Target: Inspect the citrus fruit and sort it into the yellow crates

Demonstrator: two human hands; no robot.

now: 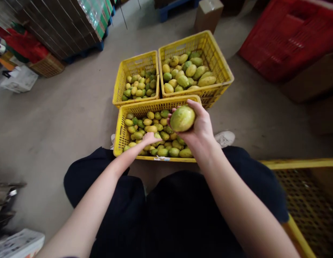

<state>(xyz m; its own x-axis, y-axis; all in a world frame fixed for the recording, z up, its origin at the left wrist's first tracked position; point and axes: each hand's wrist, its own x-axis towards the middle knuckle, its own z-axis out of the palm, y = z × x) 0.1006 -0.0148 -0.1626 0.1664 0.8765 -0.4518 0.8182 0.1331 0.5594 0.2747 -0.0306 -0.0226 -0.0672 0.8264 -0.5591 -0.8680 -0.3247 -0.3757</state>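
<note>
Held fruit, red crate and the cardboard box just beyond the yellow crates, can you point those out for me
Held fruit (182, 118): head view, middle of its exposed side.
Red crate (280, 41): head view, on its outer wall.
Cardboard box (206, 19): head view, on its near side face.

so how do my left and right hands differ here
The right hand cradles a yellow-green fruit; the left hand is at the loose fruit in the front crate, its grip unclear. The right hand is higher, nearer the camera; the left hand is lower. Both are bare.
</note>
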